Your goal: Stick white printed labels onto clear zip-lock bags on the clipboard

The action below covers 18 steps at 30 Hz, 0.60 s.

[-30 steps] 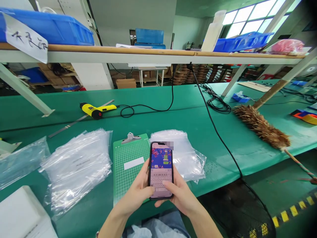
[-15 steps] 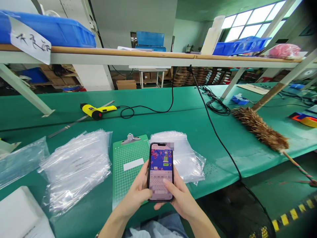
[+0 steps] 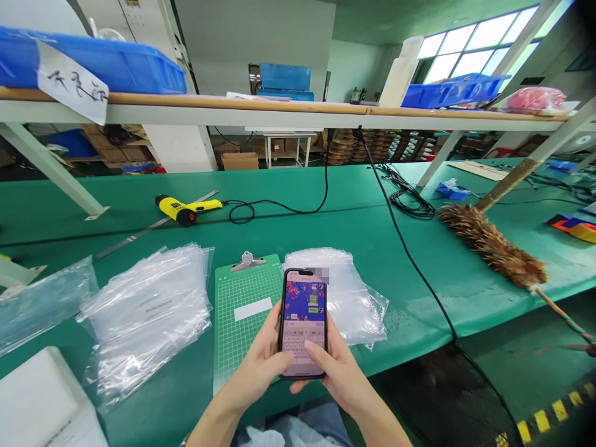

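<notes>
A smartphone (image 3: pixel 303 329) is held upright between both hands, its screen showing a chat with a keyboard. My left hand (image 3: pixel 263 354) wraps its left side, thumb over the keyboard. My right hand (image 3: pixel 339 363) grips the right side, its thumb also on the keys. Behind the phone lies a green clipboard (image 3: pixel 228 347) with a grid and a metal clip; a white paper strip (image 3: pixel 252 308) rests on it. Clear plastic bags (image 3: pixel 351 310) are stacked to the right, partly hidden by the phone. A larger stack of clear bags (image 3: pixel 153 310) sits left of the clipboard.
On the green table (image 3: pixel 279 230) lie a yellow heat gun (image 3: pixel 179 210), a metal ruler (image 3: pixel 135 236), black cables (image 3: pixel 410 198) and a feather duster (image 3: pixel 493 245). A shelf (image 3: pixel 298 110) spans above, bearing blue trays (image 3: pixel 139 68) and a white bottle (image 3: pixel 400 74). A white box (image 3: pixel 41 397) stands front left.
The left thumb has shifted inward over the keyboard, and the right thumb has moved slightly down. The camera view has shifted a little. The phone stays in both hands.
</notes>
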Each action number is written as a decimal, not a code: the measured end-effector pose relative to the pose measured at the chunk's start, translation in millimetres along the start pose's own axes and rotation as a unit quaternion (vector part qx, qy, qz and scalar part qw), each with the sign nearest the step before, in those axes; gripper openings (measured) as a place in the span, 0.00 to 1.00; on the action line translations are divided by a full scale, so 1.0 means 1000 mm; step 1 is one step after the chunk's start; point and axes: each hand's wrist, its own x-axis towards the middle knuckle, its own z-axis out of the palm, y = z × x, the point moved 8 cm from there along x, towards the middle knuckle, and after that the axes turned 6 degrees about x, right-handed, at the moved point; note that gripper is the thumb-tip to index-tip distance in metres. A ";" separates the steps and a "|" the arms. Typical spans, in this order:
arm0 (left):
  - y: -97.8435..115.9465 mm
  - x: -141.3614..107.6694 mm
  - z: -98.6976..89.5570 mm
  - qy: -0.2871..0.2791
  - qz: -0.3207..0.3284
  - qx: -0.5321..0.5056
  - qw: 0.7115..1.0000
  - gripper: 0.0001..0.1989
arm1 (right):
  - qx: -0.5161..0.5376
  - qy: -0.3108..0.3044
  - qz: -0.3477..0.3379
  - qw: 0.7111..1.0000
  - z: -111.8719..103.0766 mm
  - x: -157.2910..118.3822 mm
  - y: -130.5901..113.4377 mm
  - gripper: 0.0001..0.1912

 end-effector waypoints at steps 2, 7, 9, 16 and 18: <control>-0.001 0.001 -0.002 0.005 -0.001 0.001 1.000 0.38 | 0.037 -0.036 0.007 0.999 0.004 -0.002 -0.001 0.36; 0.001 0.001 -0.004 0.007 0.000 -0.015 1.000 0.39 | 0.105 -0.091 0.034 0.990 0.011 -0.007 -0.001 0.39; 0.001 0.000 -0.002 0.001 -0.009 -0.013 1.000 0.40 | 0.076 -0.085 0.021 0.993 0.010 -0.006 -0.002 0.38; -0.006 0.000 -0.005 -0.003 -0.016 -0.049 0.999 0.37 | 0.017 -0.020 0.006 1.000 0.003 -0.001 0.002 0.37; -0.007 -0.001 -0.002 -0.020 -0.015 -0.043 0.999 0.41 | 0.007 0.008 0.012 1.000 -0.001 0.000 0.004 0.37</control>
